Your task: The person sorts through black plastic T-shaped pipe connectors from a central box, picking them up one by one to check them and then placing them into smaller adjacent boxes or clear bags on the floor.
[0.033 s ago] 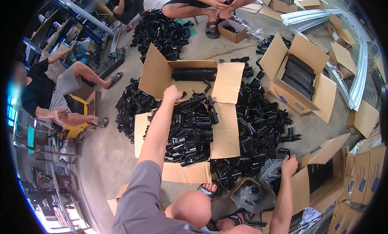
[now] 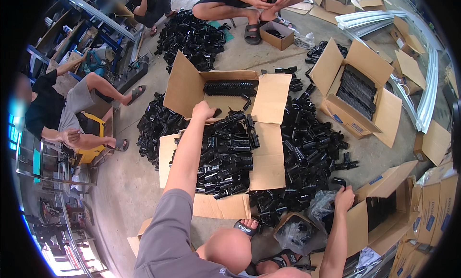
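My left hand [image 2: 204, 111] is closed at the near edge of an open cardboard box [image 2: 181, 93], its fingertips on a small black plastic part [image 2: 217, 113]. Inside that box, a neat row of black parts [image 2: 229, 88] stands along the far wall. Close under my left forearm, another open box [image 2: 267, 158] is heaped with loose black tubular parts [image 2: 223, 155]. Over to the right, my right hand [image 2: 344, 200] is closed on a black tubular part [image 2: 338, 181], which sticks up past the fingers beside a clear plastic bag [image 2: 321, 204].
Piles of black parts [image 2: 307, 148] flank the boxes. A packed box [image 2: 355, 93] stands at the far right, another open box [image 2: 389, 225] at the near right. Co-workers sit at the left and far side. White metal profiles [image 2: 427, 103] lie along the right.
My left hand has shifted very slightly left. The right hand keeps its hold on the black tubular part.
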Action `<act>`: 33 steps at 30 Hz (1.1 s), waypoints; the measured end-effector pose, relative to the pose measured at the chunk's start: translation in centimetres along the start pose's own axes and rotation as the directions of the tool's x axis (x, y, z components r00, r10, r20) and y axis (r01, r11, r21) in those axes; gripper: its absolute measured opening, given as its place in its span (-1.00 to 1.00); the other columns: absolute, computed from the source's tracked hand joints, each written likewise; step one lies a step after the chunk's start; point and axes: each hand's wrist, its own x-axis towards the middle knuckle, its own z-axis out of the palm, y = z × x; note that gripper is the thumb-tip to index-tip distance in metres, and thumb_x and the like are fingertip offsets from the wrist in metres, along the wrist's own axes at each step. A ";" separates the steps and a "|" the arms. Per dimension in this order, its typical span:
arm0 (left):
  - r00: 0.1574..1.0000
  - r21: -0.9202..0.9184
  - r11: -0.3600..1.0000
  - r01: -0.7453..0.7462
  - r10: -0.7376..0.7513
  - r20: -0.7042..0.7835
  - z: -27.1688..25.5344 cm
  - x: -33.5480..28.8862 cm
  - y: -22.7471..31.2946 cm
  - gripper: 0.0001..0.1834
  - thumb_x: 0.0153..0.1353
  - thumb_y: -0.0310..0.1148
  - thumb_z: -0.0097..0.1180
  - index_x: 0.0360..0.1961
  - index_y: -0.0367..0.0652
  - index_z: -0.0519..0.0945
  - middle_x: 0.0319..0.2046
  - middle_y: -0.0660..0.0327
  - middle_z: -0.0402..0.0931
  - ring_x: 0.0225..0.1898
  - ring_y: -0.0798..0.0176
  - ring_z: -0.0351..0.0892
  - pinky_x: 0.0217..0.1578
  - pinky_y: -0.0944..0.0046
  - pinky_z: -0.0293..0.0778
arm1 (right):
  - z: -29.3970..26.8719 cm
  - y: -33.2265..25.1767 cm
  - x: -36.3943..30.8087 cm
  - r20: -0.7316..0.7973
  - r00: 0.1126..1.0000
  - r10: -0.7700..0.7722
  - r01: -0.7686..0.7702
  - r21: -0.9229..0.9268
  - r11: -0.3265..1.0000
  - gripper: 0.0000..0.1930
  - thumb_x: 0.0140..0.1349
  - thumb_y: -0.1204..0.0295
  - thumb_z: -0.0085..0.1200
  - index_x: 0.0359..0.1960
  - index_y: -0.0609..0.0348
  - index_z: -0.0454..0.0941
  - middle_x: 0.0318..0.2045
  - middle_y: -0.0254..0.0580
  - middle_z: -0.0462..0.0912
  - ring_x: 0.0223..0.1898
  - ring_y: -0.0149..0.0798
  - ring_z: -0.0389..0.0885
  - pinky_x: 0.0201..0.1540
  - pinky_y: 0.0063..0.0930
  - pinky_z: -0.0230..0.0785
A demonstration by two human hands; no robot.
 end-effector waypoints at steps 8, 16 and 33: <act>0.971 0.209 0.978 0.002 -0.052 0.232 3.8 5.4 -3.4 -0.08 -0.27 0.10 0.55 0.09 -0.26 0.58 0.06 -0.05 0.58 0.11 -0.03 0.57 0.12 0.13 0.49 | 1.9 0.3 0.4 -0.027 0.999 -0.022 0.020 -0.067 0.998 -0.74 0.34 0.28 0.02 -0.29 0.26 0.57 -0.42 0.24 0.65 -0.30 0.29 0.64 -0.24 0.08 0.45; 0.918 0.465 0.881 0.087 -0.252 0.306 6.1 7.7 -1.0 0.29 -0.48 0.39 0.50 0.29 -0.20 0.43 0.37 -0.06 0.22 0.39 -0.02 0.21 0.29 0.01 0.28 | 2.2 0.1 0.6 -0.036 0.999 -0.036 0.034 -0.050 0.998 -0.74 0.34 0.30 0.02 -0.28 0.29 0.56 -0.40 0.20 0.65 -0.30 0.23 0.65 -0.26 0.03 0.44; 0.920 -0.647 0.716 0.261 0.018 0.391 2.9 8.8 -2.3 -0.39 -0.01 -0.24 0.39 0.06 -0.16 0.43 -0.28 0.16 0.64 -0.32 0.22 0.68 -0.40 0.14 0.55 | 2.9 1.0 0.2 -0.051 0.999 0.008 -0.010 -0.038 0.999 -0.72 0.34 0.25 0.04 -0.20 0.26 0.60 -0.41 0.17 0.67 -0.29 0.22 0.66 -0.24 0.01 0.46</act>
